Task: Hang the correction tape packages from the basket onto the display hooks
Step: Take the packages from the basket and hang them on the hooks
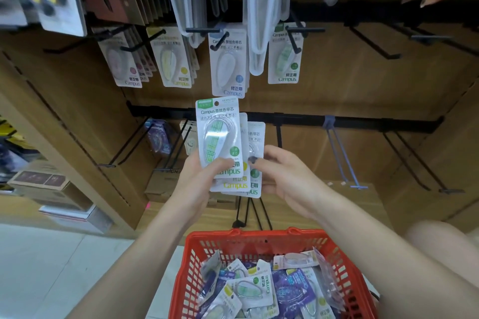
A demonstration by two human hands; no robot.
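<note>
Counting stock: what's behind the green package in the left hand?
Behind the green package at least two more Campus packages are fanned out; only their edges show, their fronts mostly covered.
</note>
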